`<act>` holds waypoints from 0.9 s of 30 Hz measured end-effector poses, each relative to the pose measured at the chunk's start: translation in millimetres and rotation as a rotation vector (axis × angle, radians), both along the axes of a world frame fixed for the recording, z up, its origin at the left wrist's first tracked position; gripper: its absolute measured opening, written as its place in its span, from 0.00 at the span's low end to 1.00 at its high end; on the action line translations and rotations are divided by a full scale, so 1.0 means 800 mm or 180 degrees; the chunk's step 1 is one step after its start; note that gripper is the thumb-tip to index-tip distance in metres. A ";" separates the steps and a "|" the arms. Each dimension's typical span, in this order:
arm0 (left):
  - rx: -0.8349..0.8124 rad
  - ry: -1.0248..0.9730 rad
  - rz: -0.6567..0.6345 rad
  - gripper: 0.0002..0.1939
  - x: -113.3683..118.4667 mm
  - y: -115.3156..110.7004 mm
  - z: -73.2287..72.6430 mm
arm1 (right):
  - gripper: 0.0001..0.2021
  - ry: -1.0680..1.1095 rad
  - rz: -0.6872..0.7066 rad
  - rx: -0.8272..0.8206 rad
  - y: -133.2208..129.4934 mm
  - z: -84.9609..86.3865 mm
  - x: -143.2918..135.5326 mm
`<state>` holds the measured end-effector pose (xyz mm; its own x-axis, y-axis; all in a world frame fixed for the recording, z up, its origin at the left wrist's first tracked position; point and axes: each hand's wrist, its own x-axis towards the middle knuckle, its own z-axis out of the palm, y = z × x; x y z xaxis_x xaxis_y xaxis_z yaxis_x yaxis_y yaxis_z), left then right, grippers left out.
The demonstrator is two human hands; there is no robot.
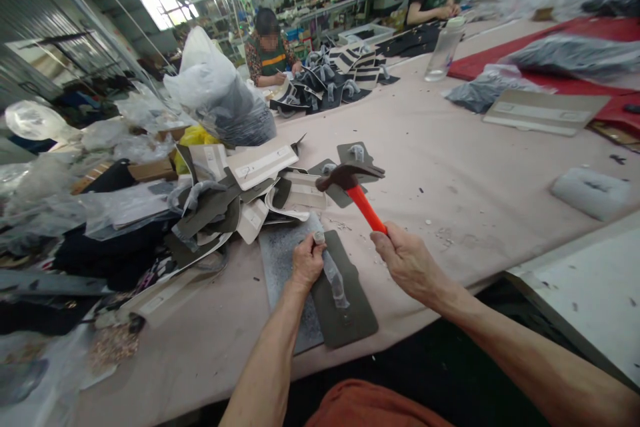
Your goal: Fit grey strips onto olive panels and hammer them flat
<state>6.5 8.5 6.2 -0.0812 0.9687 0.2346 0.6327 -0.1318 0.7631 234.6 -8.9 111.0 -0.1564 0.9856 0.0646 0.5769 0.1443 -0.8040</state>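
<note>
Hammer in right hand, fingers tight around orange handle, dark head beyond them.

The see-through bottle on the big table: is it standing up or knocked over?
Standing up. The clear bottle has its base on the pale pinkish table and its whitish lid on top.

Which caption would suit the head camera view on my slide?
Right hand holding an orange-handled claw hammer, left hand gripping a small cylindrical piece near a dark notched panel.
</note>
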 end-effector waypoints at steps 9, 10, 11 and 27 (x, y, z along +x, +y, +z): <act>-0.0016 -0.0141 -0.0059 0.06 -0.001 -0.001 -0.002 | 0.13 -0.0982 0.0327 0.1255 0.015 0.082 0.007; -0.0023 -0.0160 -0.0057 0.06 -0.001 -0.001 -0.002 | 0.14 -0.0672 -0.0044 0.1520 0.013 0.089 0.004; -0.0030 -0.0161 -0.0049 0.06 -0.001 -0.001 -0.001 | 0.14 -0.0428 -0.0322 0.1712 0.010 0.089 0.000; -0.0067 -0.0224 -0.0014 0.09 -0.003 -0.003 -0.002 | 0.09 -0.2134 0.0109 -0.0005 -0.013 -0.106 0.049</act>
